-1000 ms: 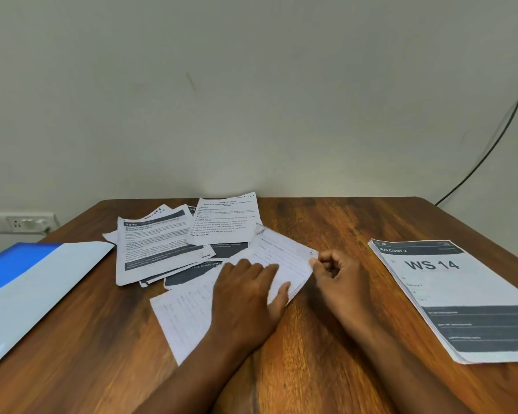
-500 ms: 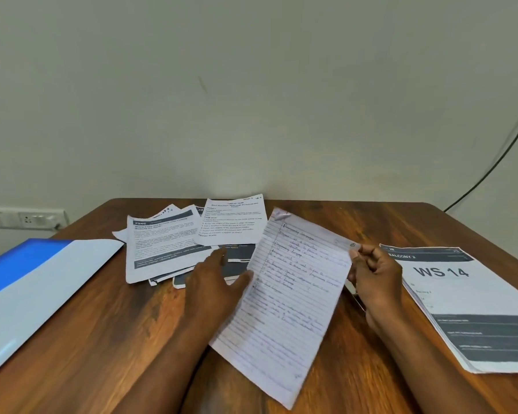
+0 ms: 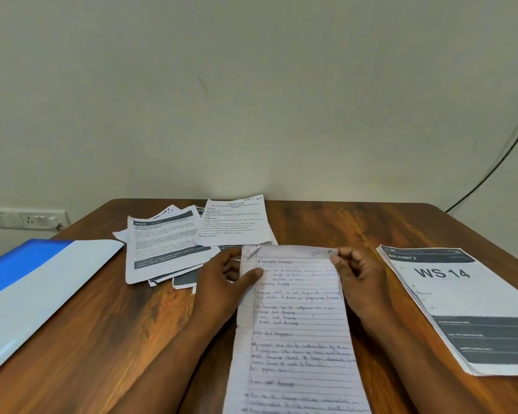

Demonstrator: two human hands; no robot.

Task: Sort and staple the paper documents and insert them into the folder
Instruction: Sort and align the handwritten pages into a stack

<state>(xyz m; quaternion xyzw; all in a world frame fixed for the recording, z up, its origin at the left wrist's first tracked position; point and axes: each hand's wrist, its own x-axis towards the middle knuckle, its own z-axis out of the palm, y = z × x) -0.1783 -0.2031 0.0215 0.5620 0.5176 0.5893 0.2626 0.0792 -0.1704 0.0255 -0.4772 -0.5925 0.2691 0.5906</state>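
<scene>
A lined handwritten sheet (image 3: 299, 330) is held up over the table's middle, its text facing me. My left hand (image 3: 225, 282) grips its upper left edge, thumb on the front. My right hand (image 3: 356, 279) pinches its upper right corner. A loose pile of printed pages (image 3: 174, 246) lies behind my left hand, with one white instruction page (image 3: 237, 222) on top at the back. A squared stack headed "WS 14" (image 3: 461, 306) rests at the right. The blue and white folder (image 3: 33, 291) lies at the left. No stapler is in view.
The wooden table (image 3: 117, 339) ends at a plain wall. A wall socket (image 3: 30, 219) sits at the left. A black cable (image 3: 497, 162) runs down the wall at the right.
The handwritten sheet was lifted off the table, turned over and swung upright toward me. My left hand moved from pressing it flat to gripping its left edge.
</scene>
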